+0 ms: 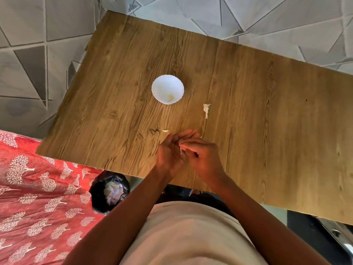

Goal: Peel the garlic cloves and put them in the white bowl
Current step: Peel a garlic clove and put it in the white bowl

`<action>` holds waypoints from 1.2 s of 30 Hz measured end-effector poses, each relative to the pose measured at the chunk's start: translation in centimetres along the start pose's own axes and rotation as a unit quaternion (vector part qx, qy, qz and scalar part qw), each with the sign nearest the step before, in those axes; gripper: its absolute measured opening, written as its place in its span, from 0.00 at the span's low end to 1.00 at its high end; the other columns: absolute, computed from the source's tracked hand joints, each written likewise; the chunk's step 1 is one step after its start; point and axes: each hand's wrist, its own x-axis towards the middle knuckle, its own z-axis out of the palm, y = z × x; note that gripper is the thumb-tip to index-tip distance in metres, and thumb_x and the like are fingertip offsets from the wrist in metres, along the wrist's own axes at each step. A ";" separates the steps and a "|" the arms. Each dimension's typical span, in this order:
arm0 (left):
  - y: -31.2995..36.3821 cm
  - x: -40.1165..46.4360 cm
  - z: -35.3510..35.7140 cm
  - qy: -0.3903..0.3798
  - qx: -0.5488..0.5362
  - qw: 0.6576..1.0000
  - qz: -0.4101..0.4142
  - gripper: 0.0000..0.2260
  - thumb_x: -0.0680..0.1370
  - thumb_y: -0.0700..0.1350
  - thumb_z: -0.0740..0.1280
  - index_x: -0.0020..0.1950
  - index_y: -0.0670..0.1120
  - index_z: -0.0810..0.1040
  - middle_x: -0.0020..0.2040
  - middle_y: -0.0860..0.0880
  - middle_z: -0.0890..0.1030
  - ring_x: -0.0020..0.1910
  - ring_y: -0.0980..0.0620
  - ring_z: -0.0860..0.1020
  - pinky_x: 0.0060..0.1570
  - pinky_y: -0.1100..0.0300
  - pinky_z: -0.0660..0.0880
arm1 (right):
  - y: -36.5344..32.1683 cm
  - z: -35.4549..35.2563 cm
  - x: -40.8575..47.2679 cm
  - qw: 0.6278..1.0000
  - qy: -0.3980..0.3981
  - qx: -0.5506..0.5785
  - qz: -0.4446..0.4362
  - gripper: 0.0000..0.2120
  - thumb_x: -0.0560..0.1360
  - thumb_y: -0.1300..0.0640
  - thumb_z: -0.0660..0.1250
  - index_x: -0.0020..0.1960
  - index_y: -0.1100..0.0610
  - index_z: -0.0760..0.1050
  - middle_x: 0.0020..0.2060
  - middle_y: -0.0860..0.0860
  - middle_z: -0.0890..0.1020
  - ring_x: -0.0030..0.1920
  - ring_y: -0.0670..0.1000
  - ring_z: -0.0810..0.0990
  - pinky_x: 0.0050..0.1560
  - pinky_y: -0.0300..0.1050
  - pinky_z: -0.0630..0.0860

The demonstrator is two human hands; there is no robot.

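The white bowl point(167, 88) stands on the wooden table point(248, 111), with a pale yellowish peeled clove point(170, 97) inside near its front wall. My left hand point(172, 152) and my right hand point(202, 155) meet over the table's near edge. A thin white strip of garlic skin point(180, 150) hangs between their fingertips, pinched by my right hand. My left hand is cupped with its fingers pointing right; what it holds is hidden. A small loose clove point(165, 131) lies just beyond my left fingers. A white garlic stem with skin point(206, 109) lies right of the bowl.
A black-bagged bin point(109, 192) with white scraps stands on the floor below the table's near left edge. A red patterned cloth point(38, 197) covers the surface at the left. Grey geometric floor tiles surround the table.
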 end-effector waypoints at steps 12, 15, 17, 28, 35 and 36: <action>-1.3 2.1 1.5 -0.108 -0.128 0.985 -0.032 0.26 0.86 0.49 0.49 0.67 0.32 0.78 0.72 0.36 0.74 0.72 0.41 0.75 0.72 0.52 0.72 | 1.5 -1.9 1.6 0.993 -0.031 -0.081 -0.077 0.06 0.68 0.70 0.77 0.42 0.63 0.82 0.40 0.56 0.84 0.39 0.53 0.83 0.38 0.49 0.80; -1.6 2.1 1.5 -0.117 -0.107 0.987 -0.020 0.28 0.87 0.51 0.47 0.67 0.34 0.79 0.73 0.37 0.74 0.73 0.43 0.73 0.77 0.53 0.65 | 1.0 -1.9 2.0 0.993 -0.036 -0.090 -0.074 0.10 0.68 0.69 0.78 0.44 0.63 0.79 0.42 0.55 0.81 0.40 0.53 0.81 0.39 0.44 0.79; -1.4 1.9 1.3 -0.108 -0.126 0.986 -0.008 0.27 0.86 0.50 0.48 0.66 0.33 0.79 0.72 0.36 0.75 0.70 0.42 0.77 0.68 0.56 0.75 | 1.2 -2.6 2.1 0.996 -0.012 -0.063 -0.061 0.08 0.70 0.70 0.76 0.45 0.63 0.79 0.43 0.54 0.81 0.42 0.50 0.80 0.41 0.40 0.77; 1.1 -2.1 -2.1 0.002 -0.207 0.975 0.085 0.24 0.84 0.47 0.54 0.60 0.31 0.82 0.68 0.35 0.78 0.66 0.38 0.79 0.65 0.46 0.76 | 8.6 -1.7 -0.3 0.977 0.005 -0.180 0.114 0.08 0.75 0.66 0.72 0.54 0.62 0.84 0.50 0.55 0.78 0.50 0.54 0.78 0.53 0.53 0.80; 1.5 -2.9 -4.2 0.002 -0.182 0.981 0.069 0.25 0.85 0.49 0.52 0.62 0.32 0.81 0.70 0.36 0.77 0.69 0.40 0.77 0.67 0.48 0.76 | 6.7 -0.2 0.5 0.981 0.039 -0.064 0.181 0.08 0.70 0.72 0.73 0.42 0.60 0.83 0.42 0.51 0.81 0.40 0.42 0.78 0.44 0.25 0.73; 1.6 -3.0 -4.2 0.001 -0.181 0.981 0.067 0.25 0.85 0.49 0.52 0.62 0.31 0.81 0.69 0.36 0.78 0.68 0.40 0.78 0.67 0.48 0.76 | 6.8 -0.2 0.6 0.981 0.035 -0.072 0.176 0.08 0.70 0.72 0.73 0.42 0.60 0.83 0.42 0.50 0.81 0.40 0.42 0.78 0.44 0.25 0.73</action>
